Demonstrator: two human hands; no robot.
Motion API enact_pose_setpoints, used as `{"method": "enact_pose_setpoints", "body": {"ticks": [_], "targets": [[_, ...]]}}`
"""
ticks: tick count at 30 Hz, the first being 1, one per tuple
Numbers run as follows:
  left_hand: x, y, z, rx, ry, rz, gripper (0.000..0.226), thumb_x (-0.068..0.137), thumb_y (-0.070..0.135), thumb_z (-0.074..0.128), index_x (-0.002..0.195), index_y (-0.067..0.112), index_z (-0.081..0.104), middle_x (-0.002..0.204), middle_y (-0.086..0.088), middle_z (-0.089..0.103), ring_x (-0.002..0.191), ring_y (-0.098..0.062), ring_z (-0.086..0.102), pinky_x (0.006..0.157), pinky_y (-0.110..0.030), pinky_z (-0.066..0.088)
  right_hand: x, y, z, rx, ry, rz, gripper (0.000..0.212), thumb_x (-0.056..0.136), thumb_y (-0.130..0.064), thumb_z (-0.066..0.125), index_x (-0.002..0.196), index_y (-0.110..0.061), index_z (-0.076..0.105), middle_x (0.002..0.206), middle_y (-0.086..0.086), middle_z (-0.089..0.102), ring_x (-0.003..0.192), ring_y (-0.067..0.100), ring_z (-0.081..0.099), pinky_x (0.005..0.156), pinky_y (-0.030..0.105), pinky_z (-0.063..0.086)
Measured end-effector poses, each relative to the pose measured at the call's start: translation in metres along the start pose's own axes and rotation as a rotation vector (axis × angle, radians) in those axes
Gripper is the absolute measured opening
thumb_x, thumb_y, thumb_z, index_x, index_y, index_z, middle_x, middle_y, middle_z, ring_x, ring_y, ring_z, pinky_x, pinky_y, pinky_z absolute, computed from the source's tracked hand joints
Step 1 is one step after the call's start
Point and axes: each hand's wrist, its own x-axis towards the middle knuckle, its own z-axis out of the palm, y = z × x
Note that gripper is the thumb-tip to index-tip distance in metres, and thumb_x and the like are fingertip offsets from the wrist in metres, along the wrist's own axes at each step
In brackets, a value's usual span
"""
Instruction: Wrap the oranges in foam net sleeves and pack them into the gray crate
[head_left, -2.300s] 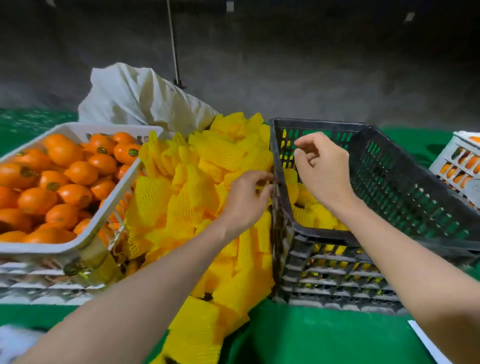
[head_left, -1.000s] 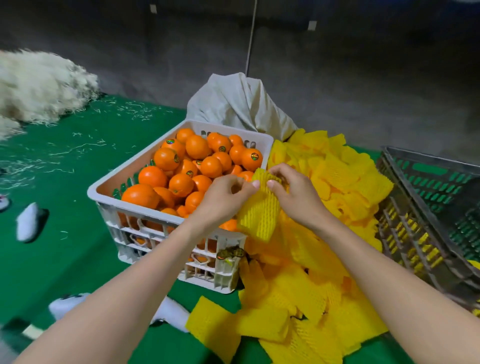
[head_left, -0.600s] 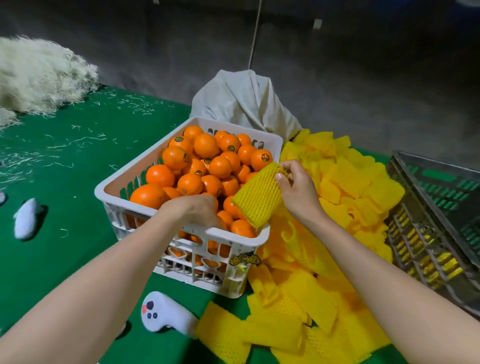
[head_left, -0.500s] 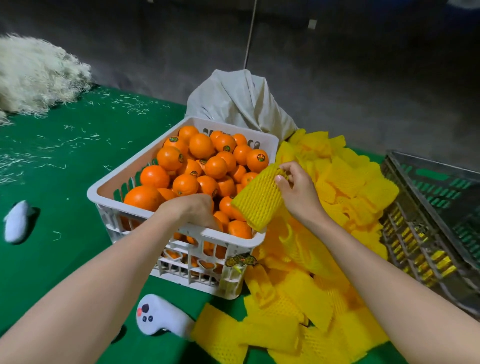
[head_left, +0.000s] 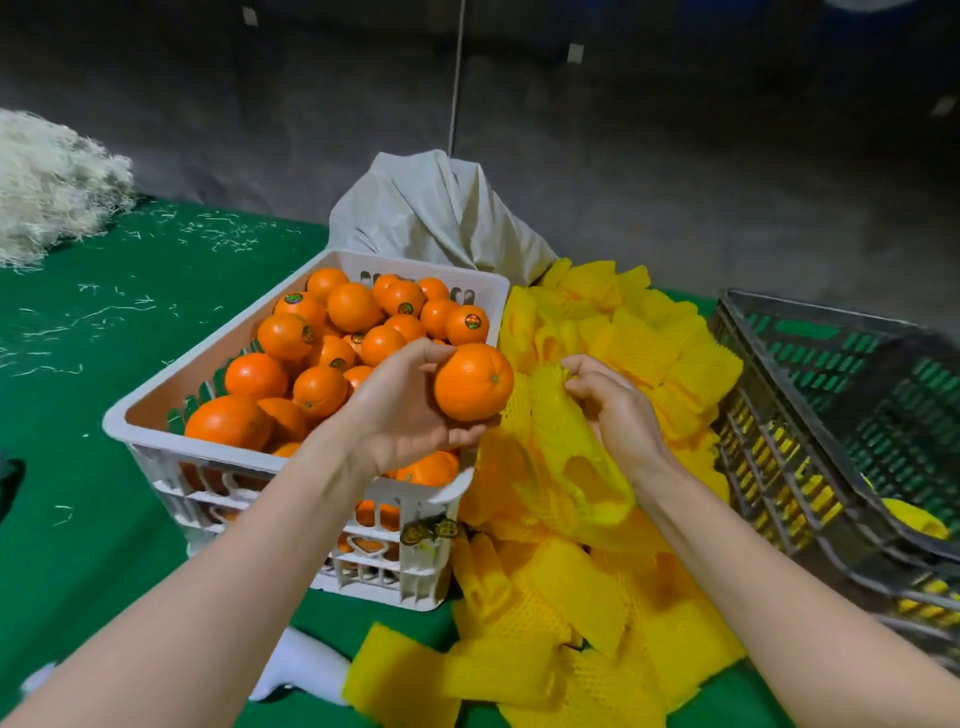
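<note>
Head view: round orange (head_left: 474, 382) gripped in curled fingers of left hand (head_left: 400, 421); yellow foam net sleeve (head_left: 556, 441) pinched by right hand (head_left: 613, 410).
Orange is held over the near right corner of the white plastic crate (head_left: 156, 415); sleeve is held just right of that crate, beside the orange; dark gray slatted crate (head_left: 831, 415) is seen well right of it.

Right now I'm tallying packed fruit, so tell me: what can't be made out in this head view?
Head view:
- gray crate: cut off by the right edge; its own wall hides the contents.
- foam net sleeve in the right hand: mouth hidden by that hand and the orange in the left hand.
- white object at the bottom: partly covered by the left forearm.
</note>
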Motion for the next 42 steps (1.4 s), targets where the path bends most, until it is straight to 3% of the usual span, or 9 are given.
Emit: {"method": "enact_pose_setpoints", "body": {"ticks": [8,13,18,25,28,32,36,39,42], "targets": [[0.028,-0.054,0.083,-0.067,0.096,0.028,0.032,0.094,0.020,0.052,0.119,0.001,0.054,0.119,-0.024,0.059,0.096,-0.033,0.059,0.086,-0.049,0.050,-0.045,-0.013,-0.040,0.021,-0.098,0.052,0.027,0.088,0.007,0.032,0.080,-0.008,0.053,0.069,0.006,0.052,0.069,0.016,0.048,0.067,0.030,0.039],[0.037,-0.091,0.119,-0.031,0.133,0.043,0.021,0.091,0.016,0.057,0.111,0.011,0.053,0.075,-0.010,0.061,0.061,-0.020,0.061,0.051,-0.028,0.052,-0.069,-0.008,-0.064,-0.220,-0.127,0.113,0.029,0.088,0.009,0.035,0.080,-0.014,0.052,0.074,0.001,0.045,0.076,0.010,0.040,0.074,0.029,0.031],[0.047,-0.117,0.137,-0.022,0.155,0.059,0.034,0.092,0.012,0.056,0.125,0.009,0.050,0.087,-0.012,0.062,0.069,-0.021,0.060,0.059,-0.029,0.050,-0.077,-0.005,-0.096,-0.524,0.006,-0.012,0.030,0.091,0.004,0.042,0.079,-0.022,0.050,0.071,0.007,0.041,0.066,0.014,0.037,0.060,0.028,0.029],[0.047,-0.134,0.154,0.039,0.047,-0.110,0.009,0.088,0.023,0.055,0.095,0.017,0.058,0.073,-0.004,0.059,0.062,-0.018,0.053,0.059,-0.028,0.037,-0.072,-0.004,-0.136,-0.474,0.207,-0.102,0.030,0.093,0.005,0.042,0.078,-0.019,0.050,0.075,-0.002,0.048,0.066,0.008,0.043,0.060,0.021,0.033],[0.043,-0.139,0.157,0.116,-0.066,-0.073,0.033,0.068,0.026,0.066,0.098,0.016,0.064,0.083,-0.003,0.065,0.071,-0.018,0.058,0.062,-0.028,0.040,-0.072,0.003,-0.140,-0.405,0.282,-0.074,0.028,0.094,0.004,0.040,0.077,-0.017,0.048,0.073,-0.002,0.047,0.064,0.007,0.043,0.056,0.020,0.034],[0.047,-0.152,0.159,0.102,0.120,0.129,0.059,0.073,0.006,0.068,0.129,0.003,0.048,0.112,-0.017,0.065,0.094,-0.029,0.062,0.080,-0.039,0.050,-0.081,0.021,-0.131,-0.383,0.452,-0.113,0.012,0.093,0.001,0.045,0.088,-0.010,0.049,0.073,-0.006,0.047,0.065,-0.003,0.045,0.060,0.023,0.037],[0.056,-0.161,0.163,-0.090,0.175,0.147,0.042,0.091,0.023,0.056,0.130,0.009,0.050,0.096,-0.010,0.068,0.084,-0.018,0.066,0.073,-0.025,0.053,-0.089,0.035,-0.105,-0.354,0.568,-0.202,0.022,0.094,-0.036,0.036,0.093,-0.016,0.045,0.077,-0.011,0.049,0.073,0.003,0.049,0.067,0.026,0.039],[0.060,-0.165,0.160,-0.144,0.190,0.103,0.055,0.097,0.039,0.042,0.138,0.003,0.045,0.113,-0.021,0.059,0.105,-0.018,0.059,0.101,-0.034,0.042,-0.091,0.041,-0.094,-0.420,0.544,-0.249,0.038,0.090,-0.053,0.031,0.094,-0.018,0.045,0.076,-0.012,0.048,0.070,0.001,0.045,0.060,0.025,0.033],[0.062,-0.162,0.148,-0.206,0.151,0.040,0.053,0.096,0.046,0.037,0.080,0.011,0.074,0.071,-0.008,0.065,0.067,-0.012,0.062,0.076,-0.024,0.053,-0.086,0.038,-0.102,-0.488,0.482,-0.314,0.024,0.095,-0.036,0.047,0.086,-0.014,0.050,0.066,-0.008,0.046,0.059,0.001,0.041,0.057,0.028,0.032]]}}
